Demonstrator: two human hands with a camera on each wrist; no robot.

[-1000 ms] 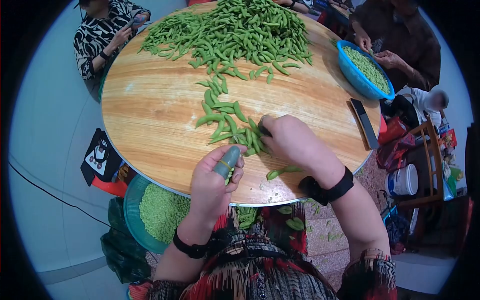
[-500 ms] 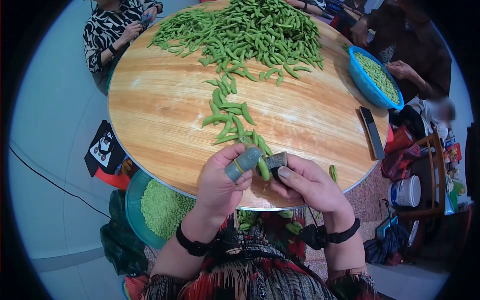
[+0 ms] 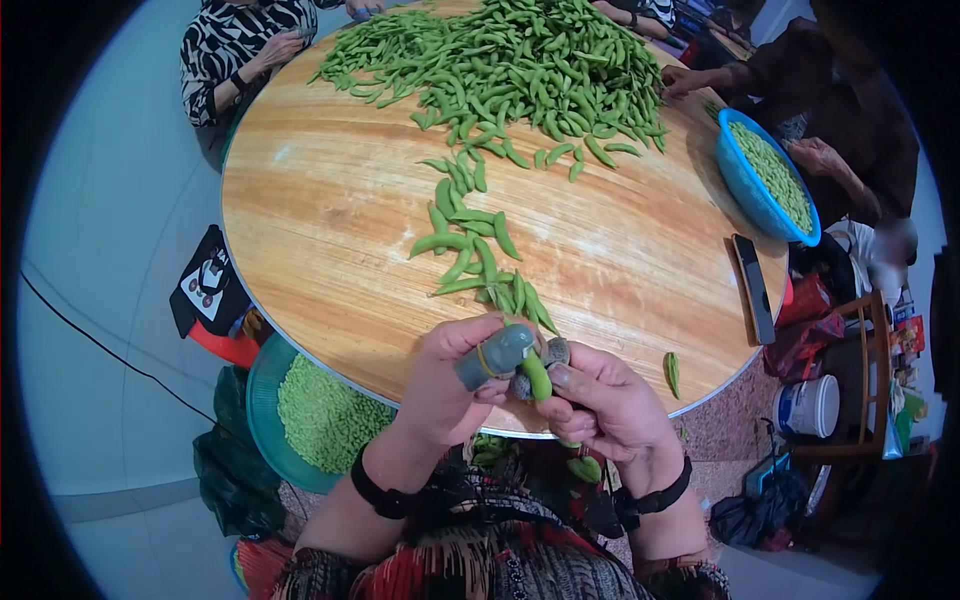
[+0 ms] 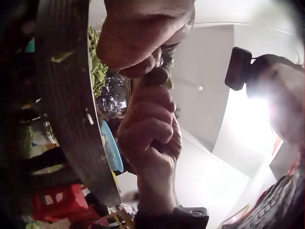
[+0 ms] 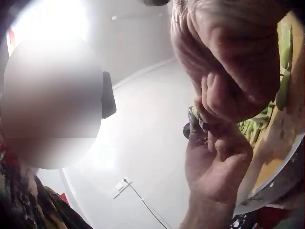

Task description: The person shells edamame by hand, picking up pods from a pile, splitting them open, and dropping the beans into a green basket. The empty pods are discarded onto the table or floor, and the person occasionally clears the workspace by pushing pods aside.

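Over the near edge of the round wooden table, both hands meet around a plump green soybean pod. My left hand pinches the pod's upper end; its thumb wears a grey-green cover with a yellow band. From the other side, my right hand grips the pod with thumb and fingers, a grey textured cover on a fingertip. Just beyond the hands lies a small cluster of pods. In both wrist views the hands' fingertips come together, and the pod is mostly hidden.
A large heap of pods covers the table's far side, with a trail toward me. A blue basin of shelled beans and a phone are at right. A green basin of beans stands below left. Other people sit around.
My right hand has come back from the pods on the table to my left hand, and a pod is now held between them. The head view has shifted slightly.
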